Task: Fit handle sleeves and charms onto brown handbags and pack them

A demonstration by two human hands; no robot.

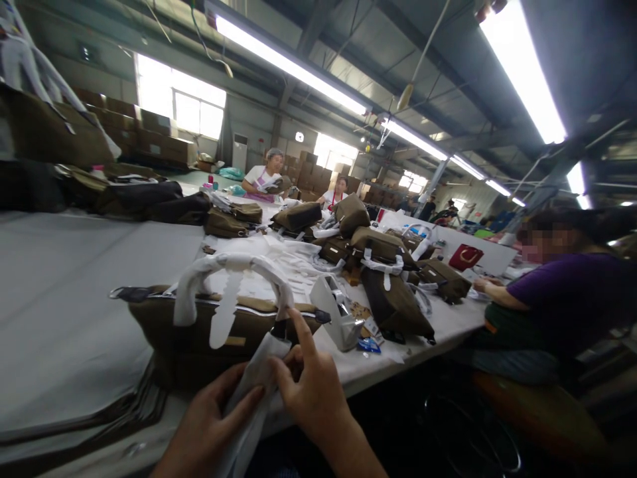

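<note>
An olive-brown handbag (pixel 164 325) stands upright on the white-covered table, its silver zipper running along the top. White wrapping covers its arched handles (pixel 188 292), and a pale notched strip (pixel 225 318) hangs over the front. My left hand (pixel 212 415) is closed around a white-wrapped strap (pixel 266 352) at the bag's front right. Higher on that strap, my right hand (pixel 313 382) has its thumb and curled fingers on the wrapping. Its index finger reaches up against the handle's lower right end, near a dark piece of strap.
A grey tape dispenser (pixel 336 315) stands right of the bag, beside a blue packet (pixel 369 344). More brown bags (pixel 378 245) are heaped beyond it. A co-worker in a purple top (pixel 562 292) sits at right; two other people work across the table.
</note>
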